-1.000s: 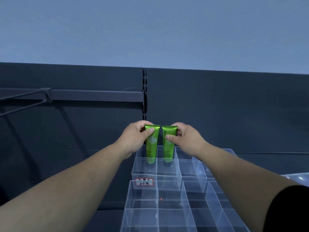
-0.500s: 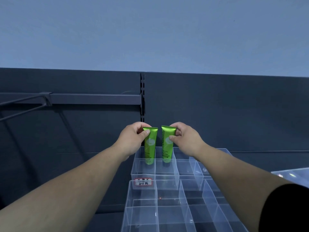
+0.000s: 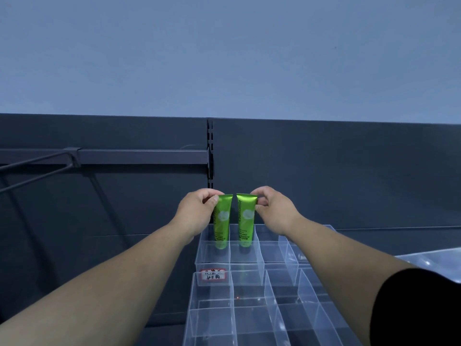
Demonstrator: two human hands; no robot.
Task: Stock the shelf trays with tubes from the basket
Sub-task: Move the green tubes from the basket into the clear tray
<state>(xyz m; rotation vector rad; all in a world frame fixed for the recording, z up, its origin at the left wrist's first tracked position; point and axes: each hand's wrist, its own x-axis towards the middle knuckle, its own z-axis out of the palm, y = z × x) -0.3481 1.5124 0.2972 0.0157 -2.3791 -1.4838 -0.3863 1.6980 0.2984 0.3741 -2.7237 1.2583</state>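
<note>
Two green tubes stand upright in the back row of a clear divided tray [image 3: 212, 262], each in its own compartment. My left hand [image 3: 195, 213] pinches the top edge of the left tube [image 3: 222, 219]. The right tube [image 3: 246, 218] is pinched at its top corner by my right hand [image 3: 273, 211]. Both tubes have their lower ends down inside the compartments, and their tops lean slightly apart. The basket is out of view.
A second clear divided tray [image 3: 214, 303] sits in front, with a red-bordered label [image 3: 212, 274] on the rear tray's front wall. More clear compartments [image 3: 294, 248] lie to the right. A dark shelf back panel [image 3: 324, 171] and a metal bar [image 3: 124, 156] are behind.
Both hands have slid outward to the tubes' top corners, and the tube tops have parted a little. The tubes sit slightly lower in their compartments.
</note>
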